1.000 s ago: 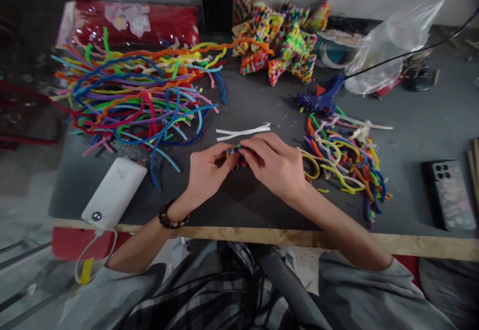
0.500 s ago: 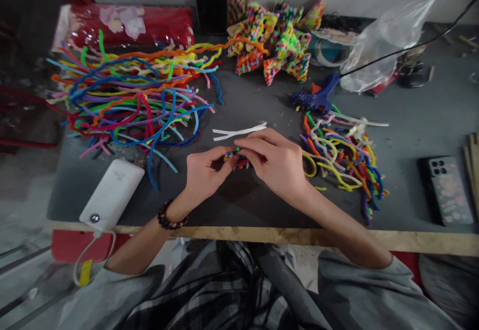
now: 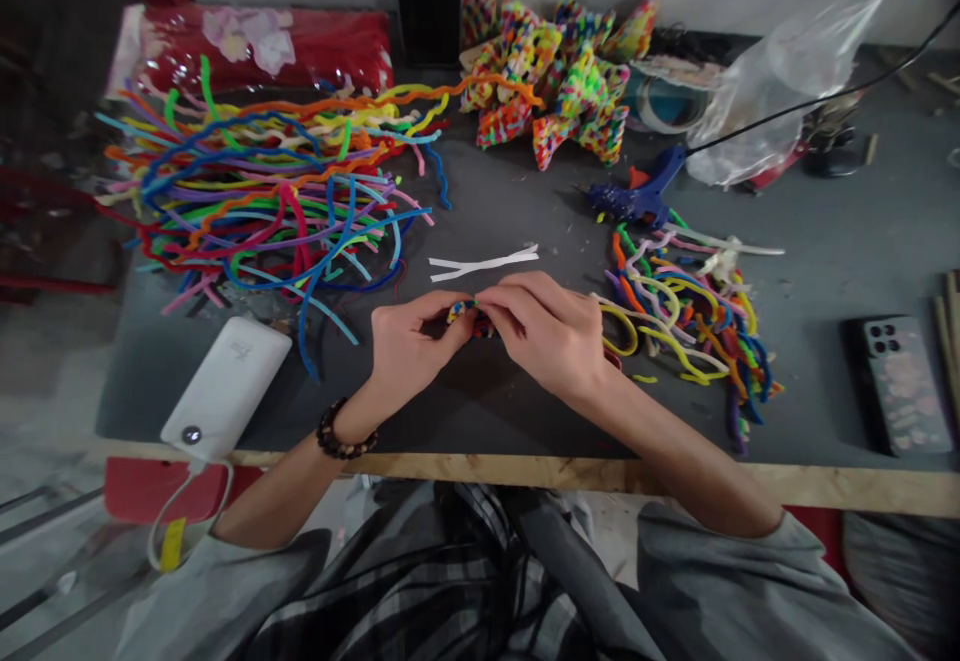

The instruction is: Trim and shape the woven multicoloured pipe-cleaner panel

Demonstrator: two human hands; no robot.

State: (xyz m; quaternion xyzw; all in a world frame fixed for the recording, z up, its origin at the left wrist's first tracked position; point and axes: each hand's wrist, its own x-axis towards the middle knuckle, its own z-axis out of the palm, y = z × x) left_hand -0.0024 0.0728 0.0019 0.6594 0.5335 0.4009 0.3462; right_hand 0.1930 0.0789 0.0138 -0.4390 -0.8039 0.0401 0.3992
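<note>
My left hand [image 3: 409,341] and my right hand [image 3: 551,331] meet over the middle of the dark table [image 3: 487,411]. Both pinch a small multicoloured woven pipe-cleaner piece [image 3: 466,313], mostly hidden under the fingers. Two white strips [image 3: 484,263] lie just beyond the hands. A large heap of long coloured pipe cleaners [image 3: 262,191] spreads to the left, and a smaller tangle of bent ones [image 3: 686,311] lies to the right of my right hand.
Finished woven colourful pieces [image 3: 559,81] are stacked at the back. A blue glue gun [image 3: 641,196] with a black cord lies behind the right tangle. A white power bank [image 3: 225,386] sits front left, a phone [image 3: 904,381] far right, a clear plastic bag [image 3: 780,81] at back right.
The hands have stayed together on the woven piece, with only small finger movements. The view shifted slightly.
</note>
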